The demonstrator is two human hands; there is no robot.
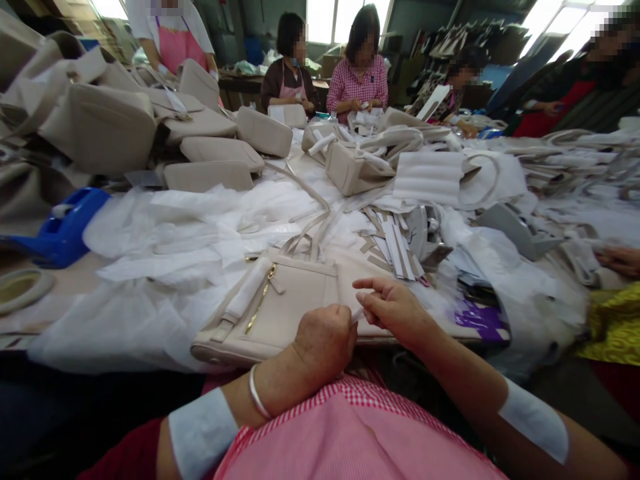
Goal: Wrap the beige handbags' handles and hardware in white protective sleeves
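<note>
A beige handbag lies at the table's front edge, with a gold zipper slanting down its face. White wrapping covers a strip along its left side. My left hand is closed in a fist over the bag's lower right corner. Out of its thumb side pokes a thin white piece, too small to name. My right hand is just to the right, index finger stretched out. Its thumb and other fingers bend together at the white piece; what they grip is hidden.
Beige bags are piled at the back left. A blue tape dispenser and a tape roll stand at left. White strips and a grey dispenser lie to the right. Several people work across the table.
</note>
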